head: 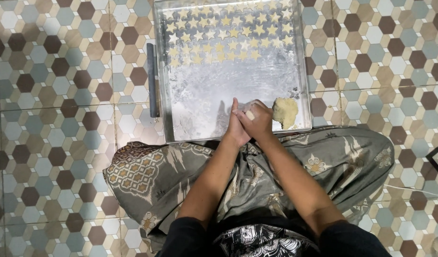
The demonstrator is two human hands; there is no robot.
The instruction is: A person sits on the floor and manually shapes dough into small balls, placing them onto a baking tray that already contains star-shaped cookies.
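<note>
From the head camera I look straight down at my two hands pressed together over the near edge of a floured metal tray that sits on the tiled floor. My left hand stands edge-up, palm turned toward the right one; my right hand is curled against it. Between them I see a small pale piece of dough, clasped by both hands, mostly hidden, so I cannot tell its shape or any long axis.

The bigger dough lump lies just beside my right hand, to its right, in the near right corner of the tray. It is clearly nearer to the right hand than to the left, and I cannot tell whether the knuckles touch it.

Rows of star-shaped cutouts fill the far half of the tray, well apart from my hands across a bare floured stretch. A dark, narrow bar lies on the floor along the tray's left side. A patterned cloth covers my lap below the tray.
</note>
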